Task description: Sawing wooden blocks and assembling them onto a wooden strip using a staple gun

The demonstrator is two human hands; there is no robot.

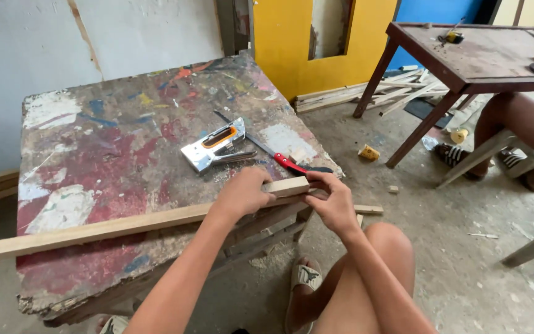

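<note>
While a staple gun lies nearby, both hands clamp the wooden strip.

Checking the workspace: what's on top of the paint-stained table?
On the table: a long wooden strip held by left hand and right hand, a metal staple gun, a red-handled tool. Strip's underside hidden.
</note>
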